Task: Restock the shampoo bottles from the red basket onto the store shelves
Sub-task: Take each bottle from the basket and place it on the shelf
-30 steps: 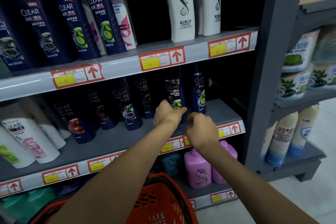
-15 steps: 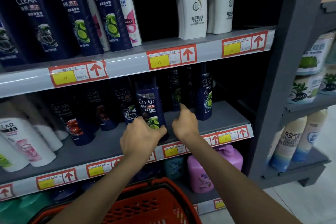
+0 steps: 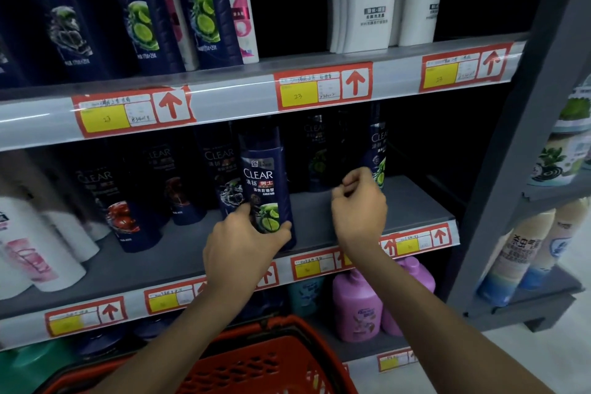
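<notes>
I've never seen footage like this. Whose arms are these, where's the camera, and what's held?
No machine here: a person wears one camera on the head, looking down at their bare hands. The left hand grips a dark blue Clear shampoo bottle, upright at the front of the grey middle shelf. The right hand has curled fingers and holds nothing. More dark bottles stand behind; pink bottles sit one shelf lower. The red basket is below the arms.

A shop: price tags (image 3: 323,88) along shelves (image 3: 243,91) of shampoo bottles (image 3: 204,6).
</notes>
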Action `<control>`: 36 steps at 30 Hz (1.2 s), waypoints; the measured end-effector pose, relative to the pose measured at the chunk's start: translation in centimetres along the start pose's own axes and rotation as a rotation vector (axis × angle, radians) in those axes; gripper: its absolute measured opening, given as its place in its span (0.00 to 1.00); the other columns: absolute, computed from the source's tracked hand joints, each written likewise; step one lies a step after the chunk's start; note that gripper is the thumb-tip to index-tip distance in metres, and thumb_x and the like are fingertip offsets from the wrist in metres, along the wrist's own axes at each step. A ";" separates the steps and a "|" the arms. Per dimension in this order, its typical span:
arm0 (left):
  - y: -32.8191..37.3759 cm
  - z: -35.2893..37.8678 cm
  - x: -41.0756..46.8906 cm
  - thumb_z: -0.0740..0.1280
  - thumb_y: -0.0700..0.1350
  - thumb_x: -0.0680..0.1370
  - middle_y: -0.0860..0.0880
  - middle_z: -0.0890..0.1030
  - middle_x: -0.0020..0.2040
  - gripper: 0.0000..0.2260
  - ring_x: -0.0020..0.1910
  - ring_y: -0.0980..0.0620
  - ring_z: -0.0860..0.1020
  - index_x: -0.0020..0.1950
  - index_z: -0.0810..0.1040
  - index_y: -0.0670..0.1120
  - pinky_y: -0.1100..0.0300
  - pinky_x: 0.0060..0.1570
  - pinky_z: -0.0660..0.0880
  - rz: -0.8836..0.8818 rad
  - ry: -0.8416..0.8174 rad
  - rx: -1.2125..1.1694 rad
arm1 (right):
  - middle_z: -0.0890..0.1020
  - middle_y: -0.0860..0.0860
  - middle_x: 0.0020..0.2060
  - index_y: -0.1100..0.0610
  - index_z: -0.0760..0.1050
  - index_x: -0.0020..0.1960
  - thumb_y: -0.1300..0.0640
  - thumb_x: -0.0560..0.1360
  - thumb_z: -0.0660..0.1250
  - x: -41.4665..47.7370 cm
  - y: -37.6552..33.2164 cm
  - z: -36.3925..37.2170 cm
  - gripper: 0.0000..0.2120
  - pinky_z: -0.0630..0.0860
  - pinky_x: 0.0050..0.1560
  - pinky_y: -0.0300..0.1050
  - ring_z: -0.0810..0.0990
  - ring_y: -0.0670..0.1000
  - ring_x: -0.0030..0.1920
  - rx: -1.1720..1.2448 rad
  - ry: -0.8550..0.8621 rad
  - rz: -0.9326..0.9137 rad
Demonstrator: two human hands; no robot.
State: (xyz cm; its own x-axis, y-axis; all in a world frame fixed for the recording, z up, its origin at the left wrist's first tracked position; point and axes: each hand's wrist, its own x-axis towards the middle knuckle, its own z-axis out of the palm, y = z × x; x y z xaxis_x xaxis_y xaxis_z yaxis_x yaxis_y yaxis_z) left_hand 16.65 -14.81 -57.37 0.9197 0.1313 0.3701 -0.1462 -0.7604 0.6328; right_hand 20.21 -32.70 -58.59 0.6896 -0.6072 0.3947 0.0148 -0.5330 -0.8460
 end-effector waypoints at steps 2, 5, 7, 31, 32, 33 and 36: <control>-0.3 0.2 -0.1 0.75 0.64 0.70 0.58 0.83 0.35 0.16 0.35 0.55 0.82 0.47 0.79 0.54 0.51 0.34 0.82 0.008 0.015 -0.016 | 0.77 0.47 0.39 0.52 0.70 0.46 0.59 0.75 0.69 -0.2 0.4 -1.0 0.08 0.72 0.41 0.48 0.75 0.50 0.39 0.029 0.111 -0.039; -0.3 0.6 -0.2 0.76 0.64 0.70 0.60 0.83 0.38 0.17 0.39 0.56 0.83 0.50 0.79 0.56 0.51 0.39 0.84 -0.003 0.020 -0.068 | 0.74 0.50 0.47 0.54 0.67 0.50 0.59 0.72 0.70 0.1 1.1 -1.8 0.13 0.72 0.42 0.50 0.75 0.54 0.44 0.076 0.178 -0.060; -0.1 1.0 -0.2 0.77 0.65 0.69 0.61 0.84 0.40 0.20 0.41 0.57 0.84 0.54 0.82 0.55 0.51 0.41 0.84 0.000 0.017 -0.101 | 0.72 0.51 0.54 0.55 0.68 0.58 0.61 0.69 0.72 0.7 1.7 -2.2 0.21 0.76 0.50 0.55 0.75 0.56 0.53 0.082 0.147 -0.046; 5.1 10.1 2.9 0.78 0.49 0.74 0.52 0.85 0.55 0.22 0.52 0.49 0.84 0.66 0.77 0.53 0.52 0.48 0.82 -0.034 -0.143 -0.108 | 0.83 0.55 0.58 0.55 0.75 0.69 0.62 0.72 0.77 4.5 4.8 -3.3 0.26 0.77 0.58 0.47 0.82 0.57 0.58 -0.082 -0.222 -0.012; 4.9 10.1 3.1 0.79 0.49 0.73 0.52 0.85 0.56 0.23 0.52 0.50 0.84 0.66 0.78 0.52 0.52 0.51 0.83 -0.052 -0.147 -0.158 | 0.84 0.54 0.58 0.55 0.76 0.68 0.62 0.73 0.76 4.5 4.8 -3.4 0.25 0.77 0.57 0.46 0.82 0.57 0.58 -0.074 -0.216 -0.001; 4.7 10.1 3.2 0.80 0.49 0.72 0.53 0.85 0.55 0.23 0.51 0.52 0.84 0.66 0.79 0.50 0.54 0.52 0.82 -0.077 -0.149 -0.212 | 0.84 0.54 0.58 0.56 0.76 0.68 0.62 0.74 0.76 4.5 4.9 -3.4 0.24 0.77 0.58 0.46 0.82 0.57 0.59 -0.082 -0.207 0.011; 4.3 10.0 3.2 0.82 0.49 0.70 0.55 0.84 0.51 0.25 0.48 0.56 0.82 0.64 0.78 0.48 0.59 0.50 0.80 -0.134 -0.139 -0.322 | 0.84 0.56 0.61 0.57 0.74 0.71 0.58 0.75 0.76 4.4 5.1 -3.1 0.26 0.77 0.61 0.50 0.81 0.58 0.62 -0.136 -0.176 0.025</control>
State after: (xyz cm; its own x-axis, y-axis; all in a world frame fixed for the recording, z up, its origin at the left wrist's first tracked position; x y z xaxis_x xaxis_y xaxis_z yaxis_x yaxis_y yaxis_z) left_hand 22.65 -24.06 -60.24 0.9759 0.1114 0.1879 -0.1082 -0.5007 0.8588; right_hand 21.12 -39.91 -60.03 0.8046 -0.5150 0.2956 -0.0933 -0.6012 -0.7936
